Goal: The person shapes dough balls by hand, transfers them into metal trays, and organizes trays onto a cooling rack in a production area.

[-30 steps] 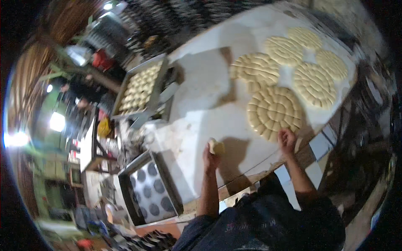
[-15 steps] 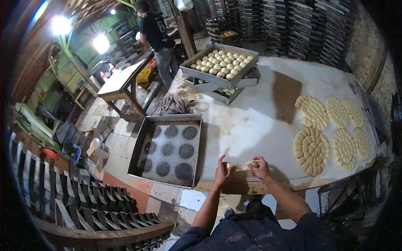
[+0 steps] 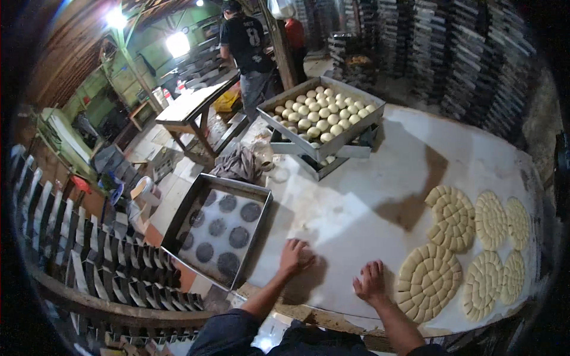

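Observation:
My left hand (image 3: 295,257), palm down with curled fingers, is low over the white worktable (image 3: 320,202), right of a metal pan (image 3: 170,238) with dark round patches. My right hand (image 3: 369,280) is likewise curled at the tabletop, beside the nearest cut dough round (image 3: 428,283). Whatever lies under either hand is hidden. Several more dough rounds (image 3: 491,219), scored into small pieces, cover the right end of the table. At the back, stacked metal trays (image 3: 362,131) carry rows of pale dough balls (image 3: 322,110).
A co-worker in dark clothes (image 3: 242,53) stands by a wooden table (image 3: 196,98); someone in red (image 3: 294,35) is behind a post. A crumpled cloth (image 3: 236,163) lies behind the empty pan. Stacked pans (image 3: 463,59) line the back, and more pans (image 3: 83,243) stand on racks lower left.
The view has swung. Half a second ago my hands were close together, each pinching pale dough; now they are farther apart, palms down at the tabletop, and that dough is out of sight.

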Demonstrator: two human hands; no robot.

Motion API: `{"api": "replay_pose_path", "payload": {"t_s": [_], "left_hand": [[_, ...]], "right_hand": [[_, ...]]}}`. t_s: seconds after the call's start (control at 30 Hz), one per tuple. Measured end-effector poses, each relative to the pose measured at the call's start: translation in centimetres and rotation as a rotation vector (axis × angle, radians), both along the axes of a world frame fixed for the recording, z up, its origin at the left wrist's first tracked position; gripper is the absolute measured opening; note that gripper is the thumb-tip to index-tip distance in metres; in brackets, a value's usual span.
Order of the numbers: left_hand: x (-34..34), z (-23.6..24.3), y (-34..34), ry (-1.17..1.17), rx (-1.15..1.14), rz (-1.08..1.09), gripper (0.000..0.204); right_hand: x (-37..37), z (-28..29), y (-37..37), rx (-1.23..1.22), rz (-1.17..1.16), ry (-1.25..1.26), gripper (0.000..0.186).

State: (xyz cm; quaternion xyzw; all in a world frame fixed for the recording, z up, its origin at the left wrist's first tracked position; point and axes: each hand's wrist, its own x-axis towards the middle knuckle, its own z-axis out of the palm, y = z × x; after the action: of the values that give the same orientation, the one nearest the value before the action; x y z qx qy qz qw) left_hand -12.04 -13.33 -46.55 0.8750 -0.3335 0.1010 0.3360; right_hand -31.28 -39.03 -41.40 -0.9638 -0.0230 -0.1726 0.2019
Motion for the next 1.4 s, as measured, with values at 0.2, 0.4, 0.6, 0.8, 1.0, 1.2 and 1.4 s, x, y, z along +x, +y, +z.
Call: {"api": "replay_pose_path", "payload": {"t_s": [0.2, 0.4, 0.6, 0.8, 1.0, 1.2, 1.4], "left_hand": [[-8.5, -1.4, -3.1, 0.005, 0.053, -0.25, 0.024], [-3.6, 1.6, 5.9, -0.053, 0.265, -0.151, 0.018], [-1.7, 2.7, -5.4, 0.157, 0.008, 0.179, 0.024], [-5.7, -4.5, 6.9, 0.151, 0.056, -0.252, 0.017], [1.4, 3.6, -1.7, -0.053, 0.069, 0.083, 0.011], [-5.0, -1.9, 1.2, 0.074, -0.005, -0.101, 0.01], [2.0, 1.2, 4.3, 0.026, 0.159, 0.189, 0.026]], "right_hand": [[-2.9, -2.8, 7.1, -0.003, 0.286, 0.049, 0.025], [0.0, -2.0, -2.8, -0.058, 0.293, 0.021, 0.016], [3.1, -5.0, 4.0, 0.101, 0.125, -0.011, 0.015], [0.3, -1.5, -2.0, 0.0, 0.363, -0.057, 0.017], [7.6, -2.3, 3.0, 0.123, 0.028, -0.106, 0.012], [1.9, -3.3, -1.0, -0.034, 0.291, 0.024, 0.018], [9.7, -5.0, -1.5, -0.008, -0.026, -0.077, 0.012]]}}
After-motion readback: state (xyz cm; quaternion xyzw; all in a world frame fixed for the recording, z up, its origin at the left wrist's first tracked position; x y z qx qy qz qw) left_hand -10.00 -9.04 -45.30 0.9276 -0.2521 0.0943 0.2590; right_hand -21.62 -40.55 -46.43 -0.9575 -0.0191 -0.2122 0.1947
